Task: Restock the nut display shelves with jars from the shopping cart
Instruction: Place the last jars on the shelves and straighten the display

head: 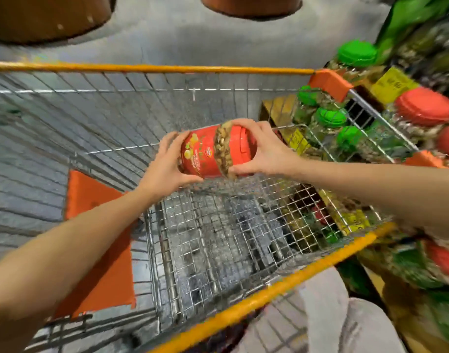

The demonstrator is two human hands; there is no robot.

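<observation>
A red nut jar (213, 151) with a red lid lies on its side in the air above the shopping cart (218, 250). My left hand (167, 166) grips its base end and my right hand (264, 151) grips the lid end. A band of nuts shows through the clear middle of the jar. The cart's wire basket below the jar holds no jars that I can see. The nut display shelves (386, 118) stand to the right, beyond the cart's side.
Green-lidded jars (331, 117) and red-lidded jars (424, 105) fill the blurred shelves on the right, with yellow price tags (392, 84). An orange flap (98, 240) hangs on the cart's left side. The cart's yellow handle (269, 294) runs near my body. Grey floor lies beyond.
</observation>
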